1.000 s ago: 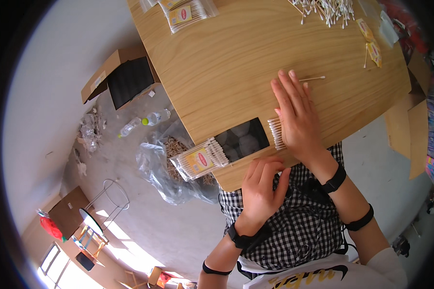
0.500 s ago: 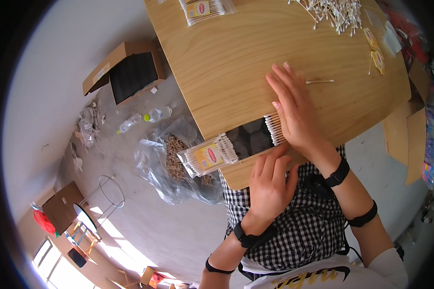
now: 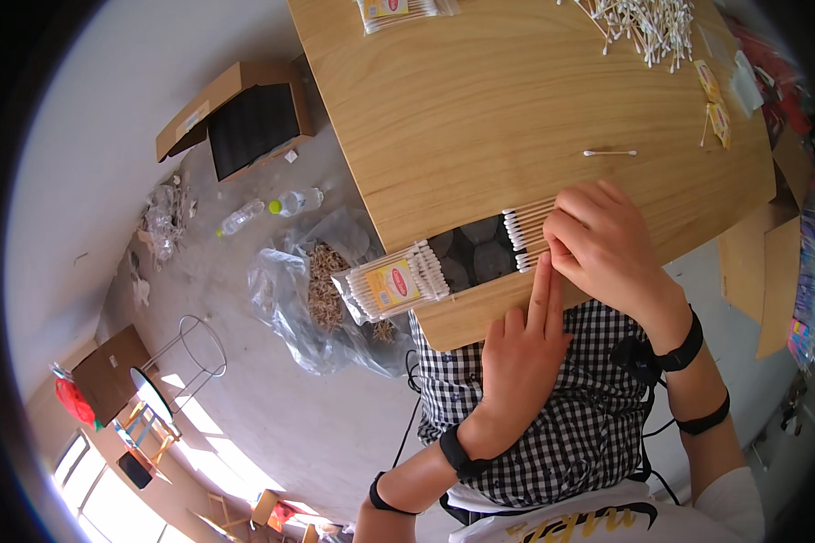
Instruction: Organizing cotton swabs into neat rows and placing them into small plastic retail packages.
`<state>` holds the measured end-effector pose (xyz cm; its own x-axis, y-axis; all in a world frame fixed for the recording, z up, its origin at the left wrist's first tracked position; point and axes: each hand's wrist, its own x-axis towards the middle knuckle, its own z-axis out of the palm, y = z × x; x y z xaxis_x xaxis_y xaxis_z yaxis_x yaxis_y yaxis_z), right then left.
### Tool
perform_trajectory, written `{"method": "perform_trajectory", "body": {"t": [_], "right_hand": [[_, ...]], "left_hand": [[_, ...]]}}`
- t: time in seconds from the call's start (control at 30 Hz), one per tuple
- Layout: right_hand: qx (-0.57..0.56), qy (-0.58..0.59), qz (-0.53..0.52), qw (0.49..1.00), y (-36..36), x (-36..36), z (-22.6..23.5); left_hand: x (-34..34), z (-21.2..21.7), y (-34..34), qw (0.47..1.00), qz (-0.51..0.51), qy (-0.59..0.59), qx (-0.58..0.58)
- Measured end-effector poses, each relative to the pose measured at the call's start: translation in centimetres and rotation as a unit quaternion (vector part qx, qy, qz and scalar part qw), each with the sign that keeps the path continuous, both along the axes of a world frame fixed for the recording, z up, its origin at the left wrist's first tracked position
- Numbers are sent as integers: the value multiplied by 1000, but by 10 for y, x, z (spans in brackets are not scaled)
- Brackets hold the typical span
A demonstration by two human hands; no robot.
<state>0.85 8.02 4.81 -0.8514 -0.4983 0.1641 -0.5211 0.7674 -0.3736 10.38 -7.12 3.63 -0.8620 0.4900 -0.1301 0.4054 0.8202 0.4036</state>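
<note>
A row of cotton swabs (image 3: pixel 527 226) lies side by side near the table's front edge, white tips pointing left. Over the row, my right hand (image 3: pixel 607 244) is closed, its curled fingers and thumb at the swab sticks; part of the row is hidden beneath it. From the near side, my left hand (image 3: pixel 525 371) stretches its index and middle fingers up to the row's near end, close to the right thumb. Left of the row, a dark, hexagon-patterned strip (image 3: pixel 475 253) shows. Beyond it lies a clear pack of cotton swabs (image 3: pixel 394 282) with a yellow label.
A loose heap of cotton swabs (image 3: pixel 643 27) lies at the far right of the wooden table (image 3: pixel 462 118). One single swab (image 3: pixel 609 153) and yellow labels (image 3: pixel 717 118) lie apart. Another pack (image 3: pixel 398 11) is at the far edge. A plastic bag (image 3: pixel 285 312) is on the floor.
My right hand has gone from flat and spread to curled over the swab row. My left hand has drawn back slightly, its index and middle fingers now stretched towards the row.
</note>
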Motion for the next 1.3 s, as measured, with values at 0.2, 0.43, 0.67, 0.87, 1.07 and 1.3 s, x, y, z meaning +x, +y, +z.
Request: {"method": "perform_trajectory", "body": {"t": [0.2,0.43,0.67,0.87,1.07,1.3], "right_hand": [[49,-29,38,998,0,-7,1],[-68,-147,-3,987,20,2,26],[-473,-523,-158,691,45,45,40],[-553,-514,-181,630,60,65,33],[-500,-507,-232,663,85,82,36],[-262,-484,-384,742,171,124,21]], "left_hand": [[3,0,1,999,-9,6,-44],[-4,5,0,999,-11,-27,-36],[-16,19,-10,998,26,-32,47],[-39,34,-3,989,86,4,121],[-96,29,21,986,62,102,114],[-153,-2,63,987,20,120,109]]}}
